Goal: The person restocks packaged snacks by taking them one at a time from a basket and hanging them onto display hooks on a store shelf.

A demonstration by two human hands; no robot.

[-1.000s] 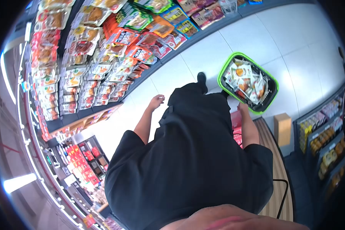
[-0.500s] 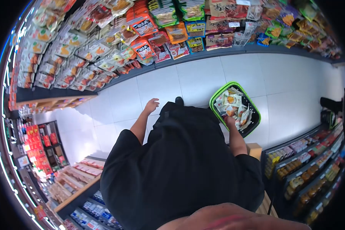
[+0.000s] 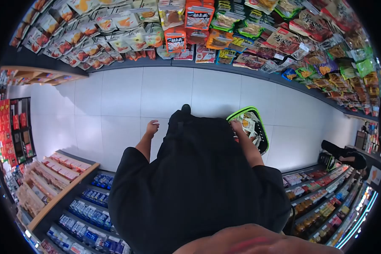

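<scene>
My right hand (image 3: 236, 125) is closed at the near left side of a black shopping basket with a green rim (image 3: 246, 109). The basket hangs beside my right leg, and my forearm hides part of it. Inside lie several white snack packets (image 3: 249, 125) with orange pictures. My left hand (image 3: 153, 127) hangs by my other side above the floor, its fingers loosely bent and apart, with nothing in it.
Hanging snack bags (image 3: 199, 21) fill the long shelf ahead. Pale floor tiles (image 3: 118, 97) form the aisle. A wood-edged shelf (image 3: 63, 190) stands behind on the left. Shelves of packaged goods (image 3: 321, 199) line the right, where a person in dark clothes (image 3: 340, 154) bends.
The view has turned and shifted along the aisle. The basket now sits closer to my leg and appears more tilted. My left hand remains empty at my side.
</scene>
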